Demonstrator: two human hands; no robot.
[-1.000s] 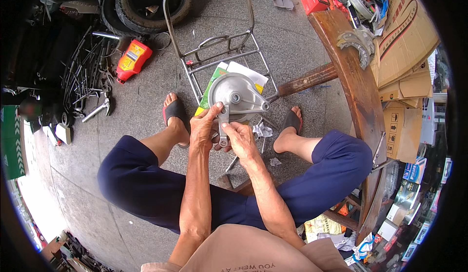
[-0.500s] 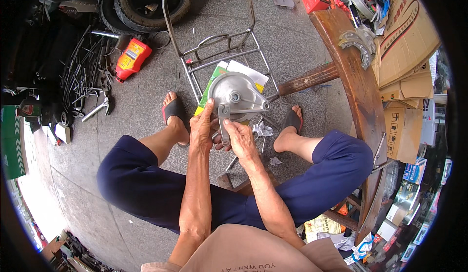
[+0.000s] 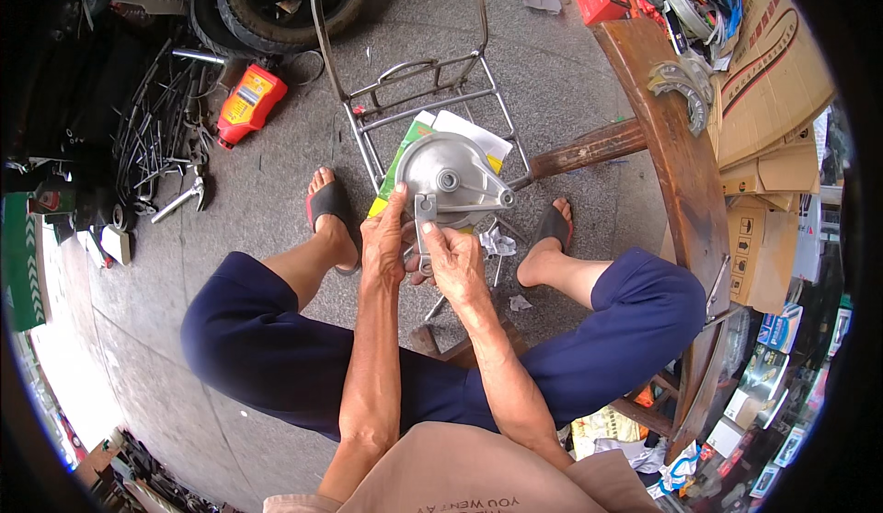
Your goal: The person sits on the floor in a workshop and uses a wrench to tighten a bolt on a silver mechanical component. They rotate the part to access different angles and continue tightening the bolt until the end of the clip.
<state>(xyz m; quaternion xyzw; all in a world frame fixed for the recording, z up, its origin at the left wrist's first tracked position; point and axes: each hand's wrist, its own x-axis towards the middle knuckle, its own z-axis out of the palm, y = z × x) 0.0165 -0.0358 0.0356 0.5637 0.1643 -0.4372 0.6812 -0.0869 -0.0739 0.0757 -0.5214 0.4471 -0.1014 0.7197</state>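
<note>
Between my hands is a round silver drum brake plate (image 3: 448,156) with a hub hole at its centre and a pointed arm reaching right. A short metal brake lever (image 3: 425,211) lies along its lower left part. My left hand (image 3: 382,242) closes on the plate's lower left edge, thumb pointing up beside the lever. My right hand (image 3: 459,263) is closed around the lever's lower part, thumb on top of it. Fingers of both hands are partly hidden beneath the metal.
A metal tube rack (image 3: 418,99) with a green and white box (image 3: 401,168) lies ahead. A wooden bench (image 3: 676,159) holding brake shoes (image 3: 682,85) stands right. To the left lie a red bottle (image 3: 250,103), a hammer (image 3: 179,202) and tyres (image 3: 235,25).
The brake plate and lever have shifted very slightly up and right in view, along with much of the surroundings. Both hands keep their hold.
</note>
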